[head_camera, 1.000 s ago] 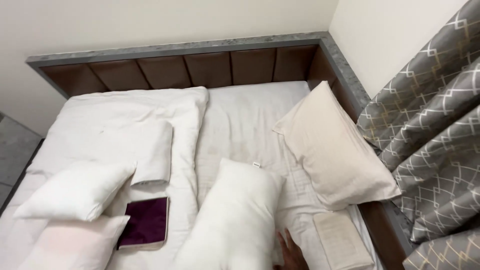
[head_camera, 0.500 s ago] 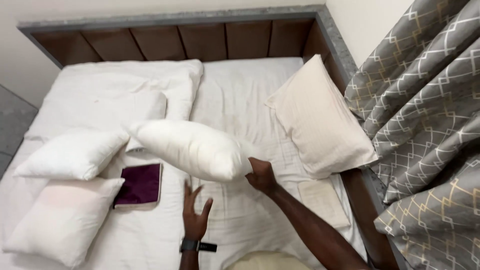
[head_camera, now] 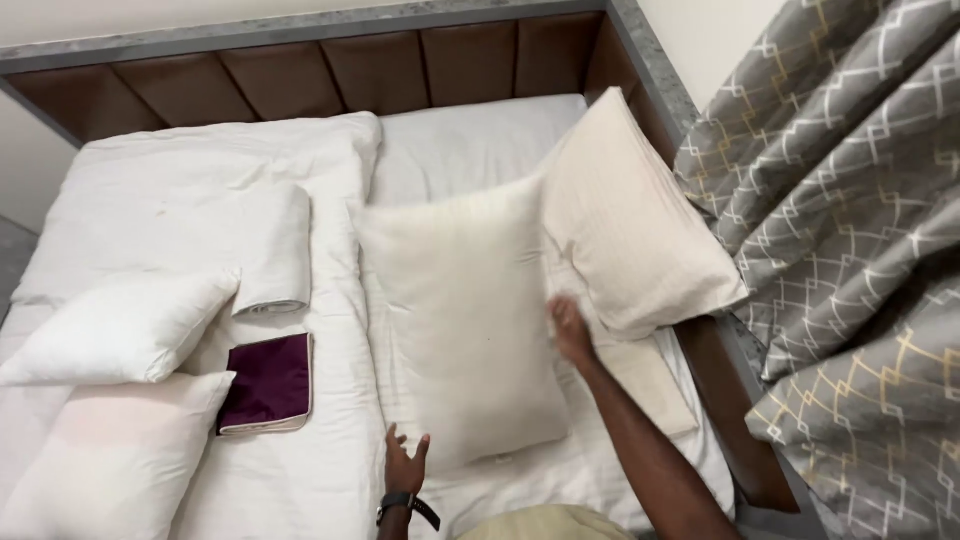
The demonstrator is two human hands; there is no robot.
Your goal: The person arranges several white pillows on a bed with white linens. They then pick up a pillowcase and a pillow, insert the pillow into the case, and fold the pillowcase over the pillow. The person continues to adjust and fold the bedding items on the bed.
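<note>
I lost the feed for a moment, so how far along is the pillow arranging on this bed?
Done: a cream pillow leans in the headboard corner by the curtain. In hand: the right hand grips the edge of the white pillow lying mid-bed; the left hand is open at its lower corner. Left: two white pillows sit loose on the left, beside a maroon folded cloth.

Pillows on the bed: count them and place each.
4. Middle pillow between left hand and right hand; cream pillow against right frame; two white pillows at left. Others may be hidden.
</note>
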